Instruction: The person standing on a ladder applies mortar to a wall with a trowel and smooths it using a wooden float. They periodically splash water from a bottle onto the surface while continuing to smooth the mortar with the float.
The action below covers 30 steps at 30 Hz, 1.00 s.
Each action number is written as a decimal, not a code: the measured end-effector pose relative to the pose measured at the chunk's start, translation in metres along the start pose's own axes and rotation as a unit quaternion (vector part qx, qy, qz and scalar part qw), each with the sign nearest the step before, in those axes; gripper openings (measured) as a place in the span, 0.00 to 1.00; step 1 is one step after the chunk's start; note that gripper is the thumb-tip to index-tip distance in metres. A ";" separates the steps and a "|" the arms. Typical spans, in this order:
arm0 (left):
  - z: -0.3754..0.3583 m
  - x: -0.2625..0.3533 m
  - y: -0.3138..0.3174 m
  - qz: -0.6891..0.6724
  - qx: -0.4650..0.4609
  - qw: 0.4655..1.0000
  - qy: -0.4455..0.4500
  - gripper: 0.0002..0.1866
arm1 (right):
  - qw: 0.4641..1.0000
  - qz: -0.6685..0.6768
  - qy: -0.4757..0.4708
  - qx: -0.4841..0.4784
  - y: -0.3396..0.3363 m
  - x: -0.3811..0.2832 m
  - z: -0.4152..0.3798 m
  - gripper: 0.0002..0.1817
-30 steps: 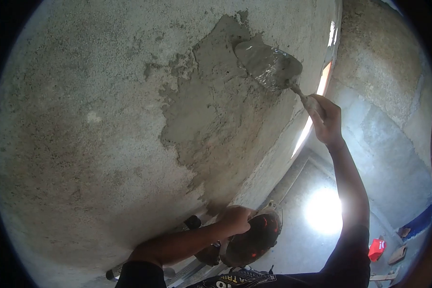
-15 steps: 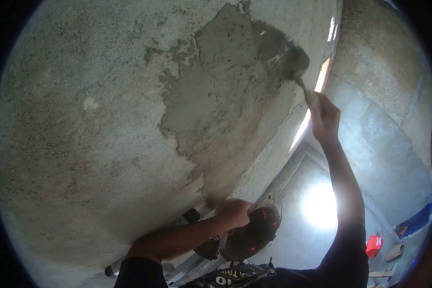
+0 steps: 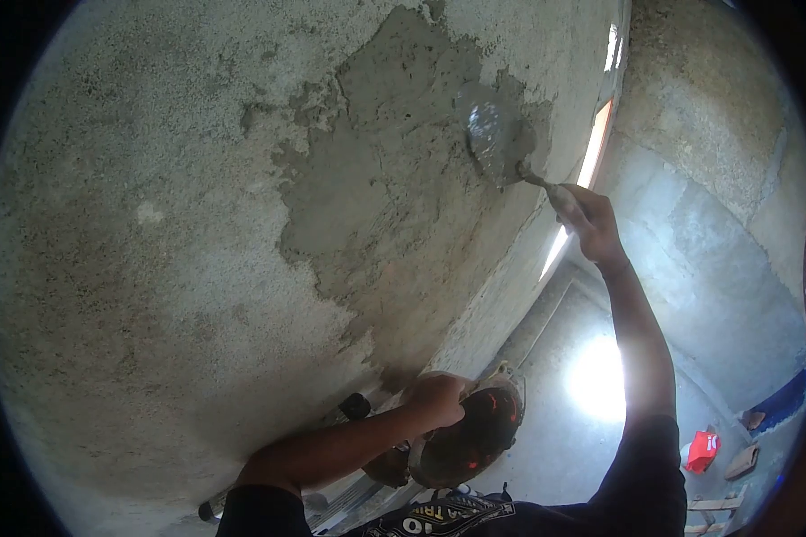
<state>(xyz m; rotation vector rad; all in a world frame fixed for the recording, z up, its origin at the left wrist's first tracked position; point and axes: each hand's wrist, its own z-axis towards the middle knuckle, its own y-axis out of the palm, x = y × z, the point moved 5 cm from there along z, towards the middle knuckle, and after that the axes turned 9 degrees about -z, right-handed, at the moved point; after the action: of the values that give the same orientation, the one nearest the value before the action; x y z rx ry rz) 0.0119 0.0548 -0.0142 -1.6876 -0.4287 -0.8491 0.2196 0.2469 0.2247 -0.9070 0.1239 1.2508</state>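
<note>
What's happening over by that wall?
Someone is working on the rough wall with a trowel. Their right hand grips its handle, and the blade is at a darker patch of what looks like fresh mortar, near its right side as we see it. Their left hand is closed at the edge of a dark, round container below the patch; what that holds can't be made out.

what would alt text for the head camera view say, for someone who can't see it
A person's right hand grips a trowel against wet mortar on a rough wall. Their left hand is by a dark, rounded container below; a red item lies at lower right.
</note>
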 end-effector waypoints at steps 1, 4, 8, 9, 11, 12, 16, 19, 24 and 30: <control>0.000 0.000 0.001 -0.004 -0.003 1.000 0.004 0.24 | 0.999 0.021 0.028 0.000 0.000 0.008 0.002 0.23; 0.004 -0.011 0.009 0.020 -0.005 1.000 -0.013 0.24 | 0.994 0.063 0.090 0.003 -0.010 0.038 0.001 0.23; 0.003 -0.008 0.005 0.013 0.003 1.000 -0.003 0.24 | 0.990 0.042 0.132 0.033 -0.028 0.015 -0.011 0.23; 0.001 -0.005 0.004 0.016 0.004 1.000 0.004 0.24 | 0.991 0.051 0.116 0.051 -0.026 0.001 -0.013 0.23; 0.002 -0.005 0.006 0.018 0.006 1.000 0.011 0.24 | 0.995 0.056 0.033 0.072 -0.020 -0.005 -0.015 0.23; 0.005 -0.011 0.010 0.023 -0.005 1.000 0.002 0.25 | 0.995 0.057 0.034 0.070 -0.019 -0.011 -0.014 0.23; -0.001 0.002 0.001 0.034 -0.029 0.999 -0.012 0.16 | 0.999 -0.011 0.031 0.038 0.005 -0.015 -0.012 0.23; 0.004 -0.019 0.018 0.036 -0.021 0.999 -0.030 0.23 | 0.987 0.002 0.111 0.119 -0.015 0.019 0.004 0.22; 0.008 -0.009 0.004 0.034 -0.019 0.999 -0.025 0.19 | 0.987 0.079 0.072 0.116 -0.003 -0.019 -0.002 0.21; -0.001 -0.005 0.007 0.026 -0.019 0.999 -0.019 0.18 | 0.997 0.016 0.007 0.077 0.010 -0.011 0.020 0.21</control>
<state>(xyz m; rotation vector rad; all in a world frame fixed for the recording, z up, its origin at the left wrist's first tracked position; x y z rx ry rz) 0.0127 0.0524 -0.0220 -1.7452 -0.3949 -0.7931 0.1997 0.2521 0.2385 -0.7839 0.2429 1.2470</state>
